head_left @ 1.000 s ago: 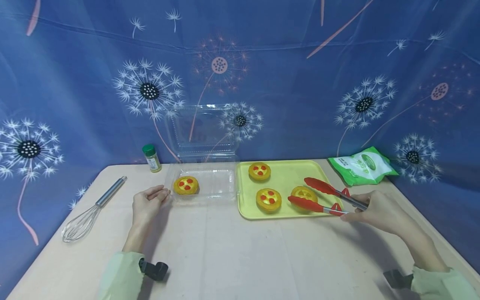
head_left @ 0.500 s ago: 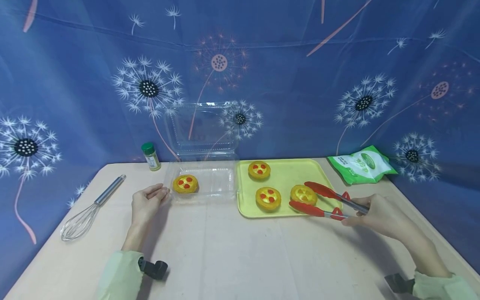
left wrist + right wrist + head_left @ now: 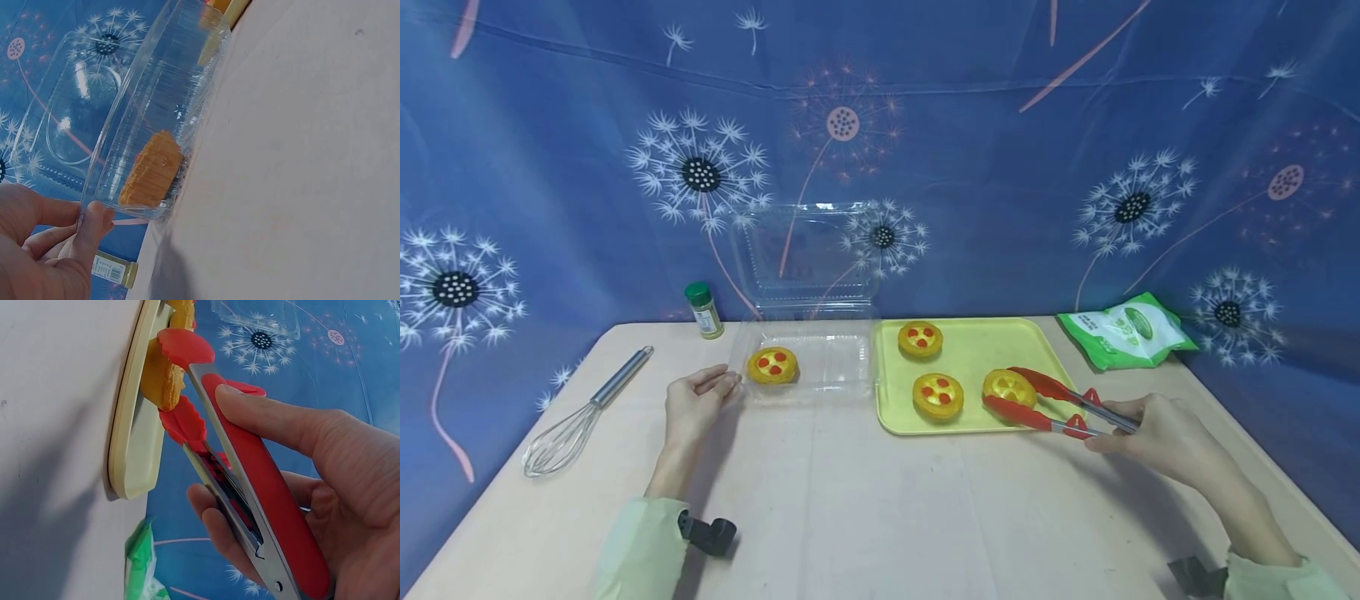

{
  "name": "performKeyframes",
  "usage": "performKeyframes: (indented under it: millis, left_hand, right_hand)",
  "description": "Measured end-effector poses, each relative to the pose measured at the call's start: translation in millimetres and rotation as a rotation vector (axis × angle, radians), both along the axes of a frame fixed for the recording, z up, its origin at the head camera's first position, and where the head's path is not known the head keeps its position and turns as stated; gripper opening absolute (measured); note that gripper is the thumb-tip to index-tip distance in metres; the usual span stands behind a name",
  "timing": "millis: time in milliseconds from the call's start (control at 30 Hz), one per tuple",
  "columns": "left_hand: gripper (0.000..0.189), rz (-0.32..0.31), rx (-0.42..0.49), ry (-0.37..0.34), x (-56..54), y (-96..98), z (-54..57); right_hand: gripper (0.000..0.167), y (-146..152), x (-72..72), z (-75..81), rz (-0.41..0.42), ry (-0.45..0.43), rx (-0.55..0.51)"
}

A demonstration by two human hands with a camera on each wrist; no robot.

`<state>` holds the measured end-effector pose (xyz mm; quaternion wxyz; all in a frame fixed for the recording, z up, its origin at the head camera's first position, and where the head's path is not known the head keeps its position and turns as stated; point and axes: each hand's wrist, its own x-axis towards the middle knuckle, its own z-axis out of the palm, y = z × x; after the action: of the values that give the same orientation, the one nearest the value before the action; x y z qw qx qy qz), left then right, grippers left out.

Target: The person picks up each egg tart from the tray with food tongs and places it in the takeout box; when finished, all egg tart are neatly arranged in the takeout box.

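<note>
My left hand [image 3: 695, 406] pinches the near left edge of a clear plastic clamshell box [image 3: 835, 367] between thumb and fingers; its lid stands raised at the back. One egg tart [image 3: 772, 366] with red spots sits in the box's left part. With my right hand [image 3: 1165, 433] I grip red-tipped metal tongs [image 3: 250, 469]. Their red heads lie on either side of a plain yellow tart [image 3: 1009, 390] on the yellow tray [image 3: 977, 333]. In the right wrist view the heads are close against that tart. Two red-spotted tarts [image 3: 937, 396] also rest on the tray.
A wire whisk [image 3: 587, 412] lies at the left of the table. Behind it stands a green-capped spice jar [image 3: 704, 311]. At the back right, a green and white packet [image 3: 1127, 331] lies beside the tray. A blue dandelion-print cloth [image 3: 970, 167] hangs behind the table.
The tongs' heads have drawn closer together around the plain tart. My left hand keeps its hold on the box edge, and the tarts stay where they were.
</note>
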<state>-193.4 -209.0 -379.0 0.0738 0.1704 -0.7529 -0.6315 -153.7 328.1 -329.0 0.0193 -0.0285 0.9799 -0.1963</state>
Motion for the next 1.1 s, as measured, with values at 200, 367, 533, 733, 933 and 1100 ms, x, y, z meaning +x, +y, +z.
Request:
performKeyframes:
  millis: [200,367,533,733,933,1100]
  left_hand:
    - [0.041,-0.006,0.011,0.001,1.0,-0.6,0.2]
    - [0.041,-0.003,0.002,-0.002,1.1,-0.6,0.1]
    - [0.040,0.000,0.018,0.002,1.2,-0.2,0.2]
    - [0.040,0.000,0.012,0.007,0.7,0.3,0.7]
    - [0.040,0.005,0.010,0.002,1.2,0.8,1.2]
    - [0.039,0.011,0.011,0.008,2.3,0.9,0.9]
  right_hand:
    - [0.078,-2.9,-1.6,2.9,-0.005,0.015,0.002]
    - [0.075,-7.2,-4.3,8.0,0.014,0.055,-0.030]
    - [0.071,-12.8,-8.8,13.8,0.048,0.118,-0.047]
    - [0.083,-26.9,-15.5,23.4,0.031,0.061,-0.043]
    - [0.088,-47.5,-22.4,32.1,0.039,0.027,-0.057]
    - [0.086,-66.9,-28.0,37.7,0.084,0.045,-0.083]
